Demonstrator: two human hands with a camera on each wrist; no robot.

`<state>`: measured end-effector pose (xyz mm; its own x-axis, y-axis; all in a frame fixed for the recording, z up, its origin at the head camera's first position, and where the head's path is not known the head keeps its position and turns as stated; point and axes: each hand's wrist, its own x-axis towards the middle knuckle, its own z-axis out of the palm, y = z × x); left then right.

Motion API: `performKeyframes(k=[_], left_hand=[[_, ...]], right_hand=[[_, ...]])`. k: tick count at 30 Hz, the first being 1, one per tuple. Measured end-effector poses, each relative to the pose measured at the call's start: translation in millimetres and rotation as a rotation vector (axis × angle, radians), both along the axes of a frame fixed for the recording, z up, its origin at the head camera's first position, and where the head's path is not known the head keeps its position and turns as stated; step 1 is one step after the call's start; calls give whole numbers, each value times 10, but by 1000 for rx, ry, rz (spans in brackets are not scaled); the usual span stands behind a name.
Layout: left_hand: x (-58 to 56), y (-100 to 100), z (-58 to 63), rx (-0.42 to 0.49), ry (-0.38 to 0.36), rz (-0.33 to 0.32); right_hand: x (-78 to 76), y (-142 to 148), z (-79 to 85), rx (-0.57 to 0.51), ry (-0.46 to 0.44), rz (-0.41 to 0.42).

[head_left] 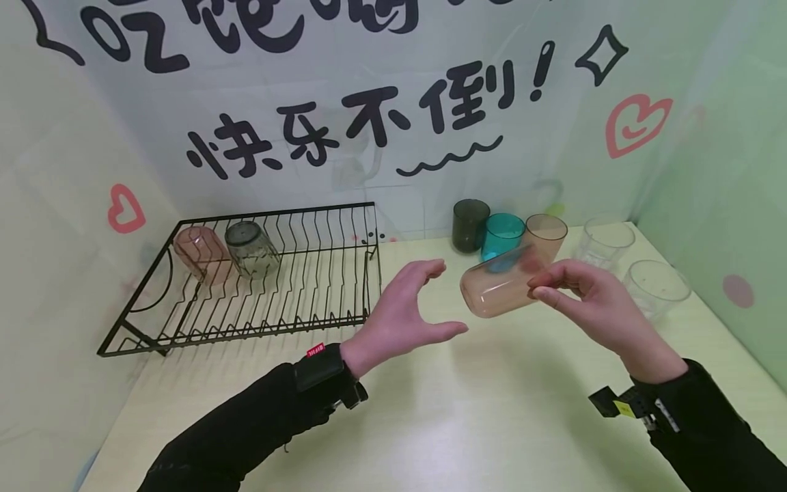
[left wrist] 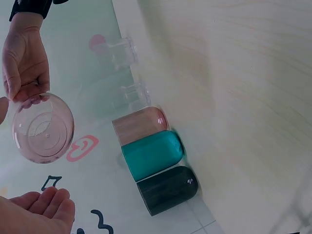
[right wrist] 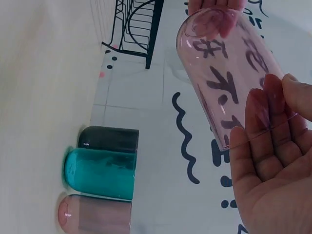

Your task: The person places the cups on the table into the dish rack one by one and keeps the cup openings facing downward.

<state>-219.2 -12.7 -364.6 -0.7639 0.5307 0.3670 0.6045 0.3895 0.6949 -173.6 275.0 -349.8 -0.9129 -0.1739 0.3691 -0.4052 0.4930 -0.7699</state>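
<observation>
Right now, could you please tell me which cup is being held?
The translucent pink cup tilted in the right hand; the others rest on the table or in the black rack.

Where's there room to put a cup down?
The table is bare in front of the held cup, between the black sleeves. The rack has room right of the grey glass. It's crowded at the back right: dark cup, teal cup, standing pink cup, two clear glasses.

Pale table (head_left: 418,424) with rack (head_left: 277,212), cups (head_left: 502,236)
</observation>
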Motion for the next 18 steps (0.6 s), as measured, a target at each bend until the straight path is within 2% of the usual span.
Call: performKeyframes(k=[4,9,18], left_hand=[[-4,41,-13,-3,-23,-3],[-9,99,-21,1,-11,-4],[0,161,-40,85,-27,-19]], right_hand=[[2,-65,-1,-42,4,43],[10,-127,6,-73,-23,74],[23,-205,25,-168,-42,112]])
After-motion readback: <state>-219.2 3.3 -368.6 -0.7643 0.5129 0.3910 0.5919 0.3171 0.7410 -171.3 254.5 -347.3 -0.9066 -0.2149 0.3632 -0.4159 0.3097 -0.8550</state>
